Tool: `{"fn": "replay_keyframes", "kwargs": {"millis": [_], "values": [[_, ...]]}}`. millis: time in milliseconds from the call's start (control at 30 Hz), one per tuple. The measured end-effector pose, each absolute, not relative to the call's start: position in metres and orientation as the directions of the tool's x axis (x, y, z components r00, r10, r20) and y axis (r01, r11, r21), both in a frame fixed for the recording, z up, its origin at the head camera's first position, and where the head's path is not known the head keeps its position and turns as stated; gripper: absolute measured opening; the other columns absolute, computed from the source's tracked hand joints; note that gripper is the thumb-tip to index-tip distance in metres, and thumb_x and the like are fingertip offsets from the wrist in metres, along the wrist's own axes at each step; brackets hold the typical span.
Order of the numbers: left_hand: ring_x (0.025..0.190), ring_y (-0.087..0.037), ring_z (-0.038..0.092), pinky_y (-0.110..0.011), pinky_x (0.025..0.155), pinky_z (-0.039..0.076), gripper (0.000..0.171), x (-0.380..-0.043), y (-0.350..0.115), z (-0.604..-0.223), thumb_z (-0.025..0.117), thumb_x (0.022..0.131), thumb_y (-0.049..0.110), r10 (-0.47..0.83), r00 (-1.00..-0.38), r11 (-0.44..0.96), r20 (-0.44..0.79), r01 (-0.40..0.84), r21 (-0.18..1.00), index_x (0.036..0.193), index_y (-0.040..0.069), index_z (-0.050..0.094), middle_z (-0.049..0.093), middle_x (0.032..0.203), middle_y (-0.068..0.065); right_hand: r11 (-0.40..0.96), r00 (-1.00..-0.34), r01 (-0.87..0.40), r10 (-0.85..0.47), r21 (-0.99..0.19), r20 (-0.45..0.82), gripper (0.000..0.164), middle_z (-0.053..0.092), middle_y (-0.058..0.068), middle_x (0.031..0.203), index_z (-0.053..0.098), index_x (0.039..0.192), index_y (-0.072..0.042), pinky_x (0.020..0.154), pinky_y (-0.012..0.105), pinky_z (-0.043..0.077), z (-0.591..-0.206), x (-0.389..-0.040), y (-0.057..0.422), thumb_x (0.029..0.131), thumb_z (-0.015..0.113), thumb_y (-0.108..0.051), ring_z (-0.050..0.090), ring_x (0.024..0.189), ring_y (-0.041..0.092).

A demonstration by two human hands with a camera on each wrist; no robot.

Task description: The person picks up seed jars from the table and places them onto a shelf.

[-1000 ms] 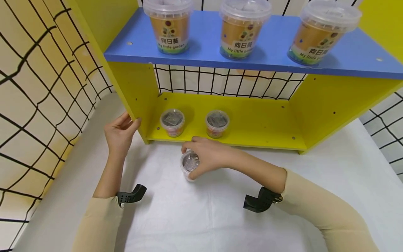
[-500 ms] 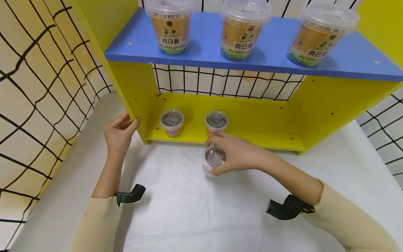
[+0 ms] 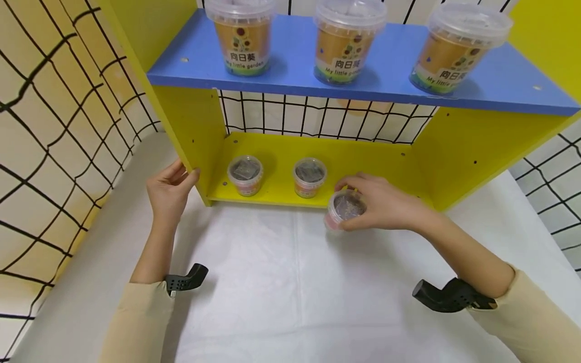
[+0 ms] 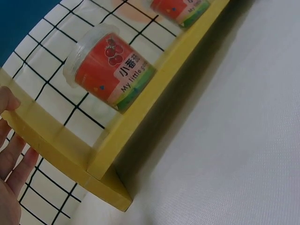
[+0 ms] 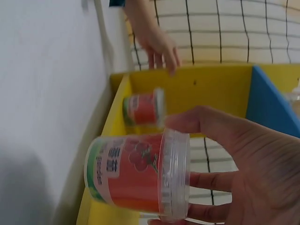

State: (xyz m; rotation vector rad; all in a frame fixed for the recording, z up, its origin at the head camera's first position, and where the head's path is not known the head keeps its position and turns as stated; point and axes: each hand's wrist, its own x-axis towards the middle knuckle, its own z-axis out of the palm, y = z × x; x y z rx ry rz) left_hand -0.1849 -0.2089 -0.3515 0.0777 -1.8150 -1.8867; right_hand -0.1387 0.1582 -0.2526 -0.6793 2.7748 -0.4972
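My right hand [image 3: 388, 204] holds a lidded plastic cup [image 3: 348, 205] by its rim, thumb on one side and fingers on the other. The cup has a red label with tomatoes on it [image 5: 136, 171]. In the head view it is in front of the lower shelf's edge, slightly tilted. My left hand [image 3: 170, 194] grips the yellow side panel [image 3: 192, 146] at its front edge, thumb on the inner face. Two matching cups stand on the yellow lower shelf [image 3: 376, 161]: a left one [image 3: 245, 175] and a middle one [image 3: 309, 177].
On the blue upper shelf [image 3: 290, 60] stand three larger orange-labelled cups: a left one [image 3: 242, 43], a middle one [image 3: 345, 48] and a right one [image 3: 454, 55]. Black wire grid [image 3: 54, 151] stands at the left and behind. White cloth [image 3: 254, 282] covers the table.
My right hand has carried the cup rightward and up towards the shelf, from left of the middle cup to right of it. My left hand stays on the side panel.
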Motion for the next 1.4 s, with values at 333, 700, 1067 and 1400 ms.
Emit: {"fn": "replay_keyframes", "kwargs": {"millis": [333,700,1067,1400], "values": [[0.082,-0.003,0.067,-0.015,0.072,0.052,0.037,-0.185,-0.208,-0.352,0.072,0.070,-0.002,-0.388,-0.868,0.012,0.309,0.331,0.944,0.106,0.006,0.067,0.070,0.098,0.001,0.868,-0.888,-0.378,-0.438,-0.321,-0.139,0.059,0.054,0.017,0.109,0.052,0.115,-0.005,0.078,0.044,0.050,-0.260,-0.169,0.196,0.070,0.075,-0.035,0.049,0.097,0.030],[0.083,-0.005,0.067,-0.016,0.072,0.053,0.037,-0.187,-0.208,-0.354,0.071,0.070,-0.004,-0.383,-0.865,0.006,0.325,0.350,0.937,0.105,0.005,0.067,0.069,0.099,-0.001,0.878,-0.901,-0.354,-0.413,-0.322,-0.135,0.057,0.055,0.018,0.104,0.054,0.113,-0.005,0.070,0.041,0.052,-0.264,-0.185,0.202,0.068,0.076,-0.033,0.049,0.093,0.030],[0.082,-0.004,0.067,-0.015,0.072,0.052,0.037,-0.186,-0.209,-0.353,0.072,0.071,-0.003,-0.386,-0.865,0.035,0.319,0.332,0.943,0.106,0.006,0.067,0.069,0.100,-0.001,0.900,-0.912,-0.301,-0.368,-0.315,-0.181,0.060,0.053,0.022,0.110,0.051,0.117,-0.005,0.073,0.043,0.051,-0.263,-0.193,0.204,0.070,0.076,-0.033,0.048,0.097,0.034],[0.083,-0.004,0.067,-0.015,0.072,0.052,0.036,-0.185,-0.209,-0.354,0.072,0.071,-0.003,-0.383,-0.865,0.024,0.324,0.341,0.940,0.106,0.005,0.067,0.070,0.097,0.001,0.912,-0.911,-0.272,-0.346,-0.306,-0.223,0.062,0.049,0.022,0.114,0.049,0.119,-0.008,0.075,0.045,0.048,-0.264,-0.199,0.210,0.070,0.075,-0.036,0.044,0.100,0.035]]}}
